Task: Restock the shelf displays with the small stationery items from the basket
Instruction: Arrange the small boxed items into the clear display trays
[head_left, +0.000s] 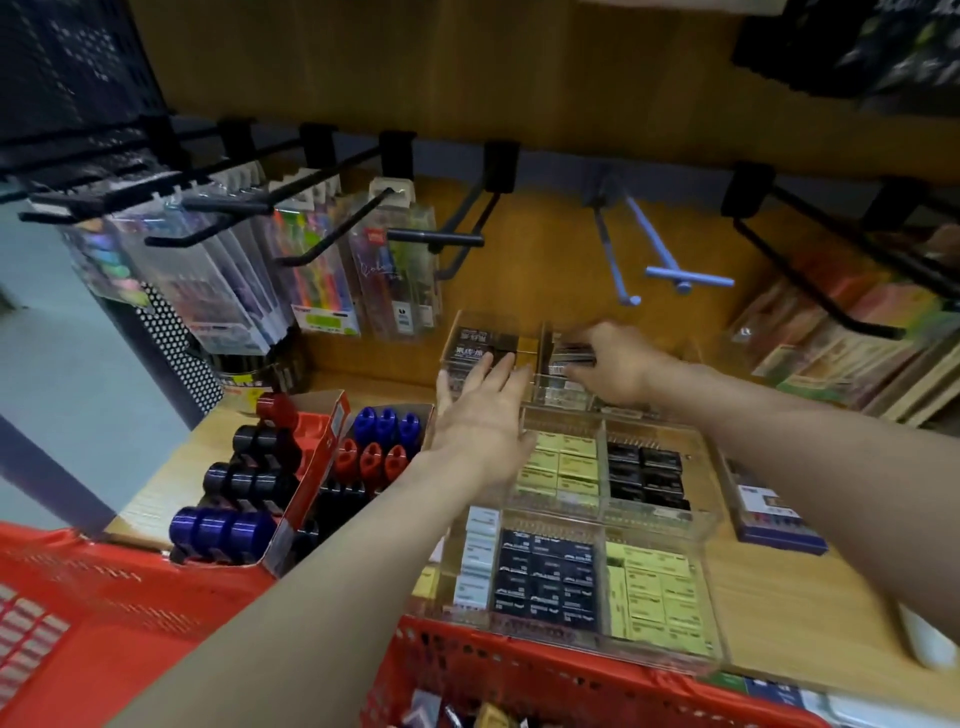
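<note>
At the back of the shelf (769, 613), your right hand (615, 364) pinches a small dark pack (574, 352), fingers closed on it, slotting it into the clear organiser (519, 338). Your left hand (480, 410) lies flat, fingers straight, against the organiser, likely steadying it. More stock waits in the red basket (519, 670).

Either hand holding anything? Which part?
Right hand pinches a small dark flat packet at its near end, above the clear acrylic tray. Left hand holds nothing, fingers straight.

Stationery shop. Wooden shelf (779, 613) with clear divided trays (602, 512) of boxed erasers at centre; pen packs (322, 275) hung on black hooks (322, 228) upper left; red shopping basket (519, 670) along the bottom.
</note>
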